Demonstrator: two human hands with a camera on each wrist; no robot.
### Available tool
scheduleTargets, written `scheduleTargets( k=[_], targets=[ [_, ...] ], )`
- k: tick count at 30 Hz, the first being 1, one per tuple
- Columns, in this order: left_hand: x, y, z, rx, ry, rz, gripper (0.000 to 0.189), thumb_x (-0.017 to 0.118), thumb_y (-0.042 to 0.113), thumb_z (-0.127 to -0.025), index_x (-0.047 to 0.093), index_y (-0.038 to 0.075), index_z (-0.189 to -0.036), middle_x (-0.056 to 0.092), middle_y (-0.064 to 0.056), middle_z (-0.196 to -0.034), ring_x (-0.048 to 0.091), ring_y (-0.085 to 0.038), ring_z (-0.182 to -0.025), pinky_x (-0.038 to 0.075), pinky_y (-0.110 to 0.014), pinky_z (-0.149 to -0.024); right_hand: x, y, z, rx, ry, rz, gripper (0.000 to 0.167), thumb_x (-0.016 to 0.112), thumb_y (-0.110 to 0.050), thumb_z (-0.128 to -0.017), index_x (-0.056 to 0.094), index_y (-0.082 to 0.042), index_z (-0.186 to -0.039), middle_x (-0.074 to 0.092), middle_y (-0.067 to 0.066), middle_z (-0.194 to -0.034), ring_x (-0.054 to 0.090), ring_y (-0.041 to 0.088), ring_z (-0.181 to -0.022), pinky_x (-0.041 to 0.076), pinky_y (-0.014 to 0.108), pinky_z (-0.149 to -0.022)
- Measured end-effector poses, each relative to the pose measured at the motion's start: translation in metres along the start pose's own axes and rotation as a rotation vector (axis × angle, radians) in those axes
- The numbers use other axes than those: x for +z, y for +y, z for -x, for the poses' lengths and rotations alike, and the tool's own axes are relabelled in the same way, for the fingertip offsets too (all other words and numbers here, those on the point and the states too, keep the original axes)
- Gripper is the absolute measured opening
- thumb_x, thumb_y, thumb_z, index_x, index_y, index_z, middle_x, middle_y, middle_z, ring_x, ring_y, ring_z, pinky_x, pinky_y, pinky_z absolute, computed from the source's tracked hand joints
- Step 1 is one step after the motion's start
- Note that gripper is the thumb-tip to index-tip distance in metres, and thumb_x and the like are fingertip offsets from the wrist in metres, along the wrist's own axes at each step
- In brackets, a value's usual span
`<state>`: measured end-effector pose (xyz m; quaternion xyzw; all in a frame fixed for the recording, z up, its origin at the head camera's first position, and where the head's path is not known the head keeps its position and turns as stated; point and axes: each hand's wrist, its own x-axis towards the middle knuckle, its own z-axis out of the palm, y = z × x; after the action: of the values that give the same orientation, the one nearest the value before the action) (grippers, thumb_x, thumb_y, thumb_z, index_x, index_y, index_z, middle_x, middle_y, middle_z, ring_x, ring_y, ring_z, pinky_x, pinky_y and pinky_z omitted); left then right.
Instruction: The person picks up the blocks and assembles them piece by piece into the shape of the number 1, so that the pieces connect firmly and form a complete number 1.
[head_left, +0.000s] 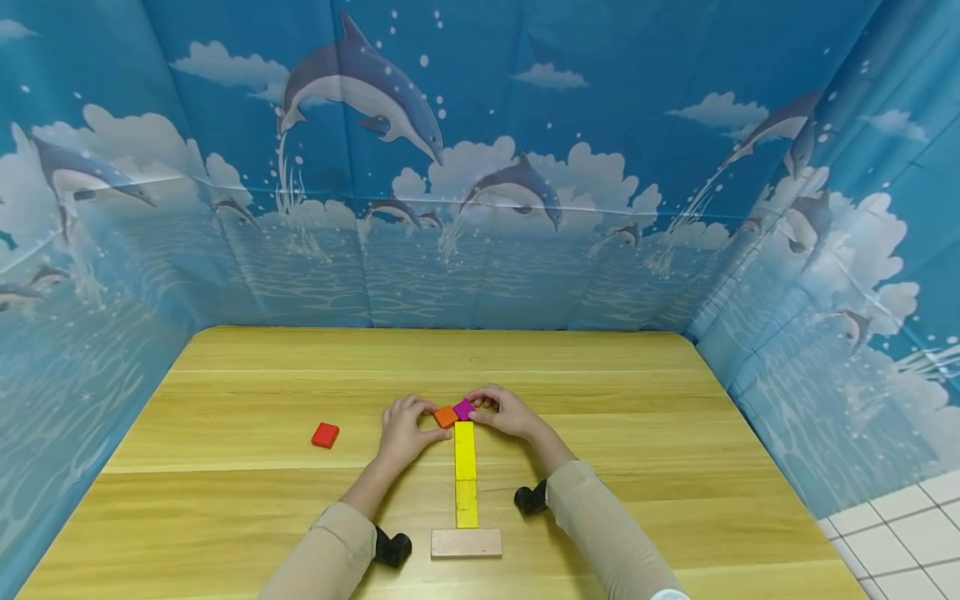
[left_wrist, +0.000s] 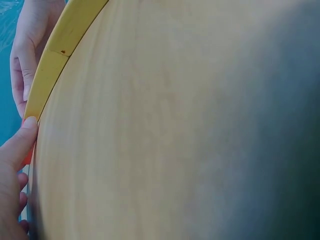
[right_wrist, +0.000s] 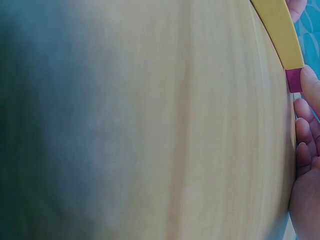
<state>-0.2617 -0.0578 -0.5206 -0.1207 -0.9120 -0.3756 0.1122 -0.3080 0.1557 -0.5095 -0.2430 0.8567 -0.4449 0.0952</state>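
Two yellow blocks [head_left: 465,450] lie end to end in a line on the table, running away from a plain wooden block [head_left: 466,543]. At the line's far end sit an orange square block [head_left: 446,417] and a purple square block [head_left: 464,409], side by side and turned at an angle. My left hand [head_left: 403,432] pinches the orange block between thumb and fingers. From the other side my right hand [head_left: 506,412] pinches the purple block [right_wrist: 294,80]. In the left wrist view, the left thumb [left_wrist: 29,124] is right by the yellow block's end.
A red square block [head_left: 326,435] lies apart on the wooden table [head_left: 247,517], left of the hands. Black wrist-worn devices [head_left: 393,547] show at both forearms. A dolphin-print curtain [head_left: 480,275] hangs behind the table and along its sides.
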Motion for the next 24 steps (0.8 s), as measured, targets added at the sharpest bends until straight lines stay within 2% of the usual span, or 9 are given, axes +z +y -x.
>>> scheduleTargets(
  k=[6,12,17,19,21,24],
  targets=[
    [-0.001,-0.004,0.0,0.019,-0.01,0.053,0.043,0.08,0.036,-0.067,0.066,0.011,-0.099,0.06,-0.002,-0.097,0.048,-0.025,-0.095,0.027,-0.045,-0.088,0.0,0.0,0.001,0.007,0.003,0.006,0.027,0.062,-0.014,-0.087,0.06,-0.005,-0.113,0.055,0.004,-0.093,0.047,0.015,-0.082,0.04,0.026,-0.075],
    [-0.003,-0.006,0.0,0.04,-0.024,0.114,0.029,0.072,0.027,-0.077,0.067,0.008,-0.099,0.06,-0.004,-0.098,0.048,-0.026,-0.098,0.025,-0.047,-0.092,0.0,0.001,0.001,-0.002,-0.001,0.01,0.028,0.062,-0.014,-0.087,0.06,-0.004,-0.113,0.055,0.005,-0.094,0.046,0.016,-0.082,0.04,0.027,-0.074],
    [-0.004,-0.004,0.001,0.042,-0.032,0.082,0.025,0.07,0.024,-0.08,0.068,0.008,-0.099,0.06,-0.005,-0.099,0.048,-0.027,-0.098,0.026,-0.048,-0.091,0.0,-0.001,0.002,-0.012,0.001,0.022,0.028,0.062,-0.015,-0.087,0.06,-0.004,-0.113,0.055,0.005,-0.093,0.045,0.015,-0.081,0.039,0.026,-0.074],
    [-0.004,-0.004,0.001,0.041,-0.033,0.075,0.025,0.07,0.024,-0.08,0.068,0.009,-0.099,0.06,-0.004,-0.099,0.048,-0.026,-0.098,0.026,-0.048,-0.092,-0.002,-0.011,0.005,-0.02,-0.005,0.015,0.028,0.062,-0.012,-0.087,0.059,-0.001,-0.113,0.055,0.01,-0.093,0.046,0.017,-0.081,0.039,0.027,-0.074],
    [-0.005,-0.003,0.001,0.044,-0.03,0.078,0.025,0.07,0.025,-0.08,0.068,0.008,-0.098,0.06,-0.004,-0.099,0.048,-0.027,-0.098,0.026,-0.049,-0.092,-0.002,-0.012,0.006,-0.031,-0.003,0.022,0.028,0.061,-0.012,-0.087,0.059,0.0,-0.113,0.055,0.009,-0.093,0.046,0.016,-0.081,0.039,0.026,-0.074],
    [-0.005,-0.003,0.001,0.051,-0.027,0.074,0.025,0.071,0.025,-0.079,0.068,0.008,-0.098,0.061,-0.004,-0.098,0.048,-0.027,-0.097,0.026,-0.049,-0.091,-0.002,-0.012,0.006,-0.016,-0.005,0.018,0.028,0.061,-0.011,-0.087,0.059,0.0,-0.113,0.055,0.01,-0.094,0.046,0.017,-0.082,0.039,0.027,-0.074]
  ],
)
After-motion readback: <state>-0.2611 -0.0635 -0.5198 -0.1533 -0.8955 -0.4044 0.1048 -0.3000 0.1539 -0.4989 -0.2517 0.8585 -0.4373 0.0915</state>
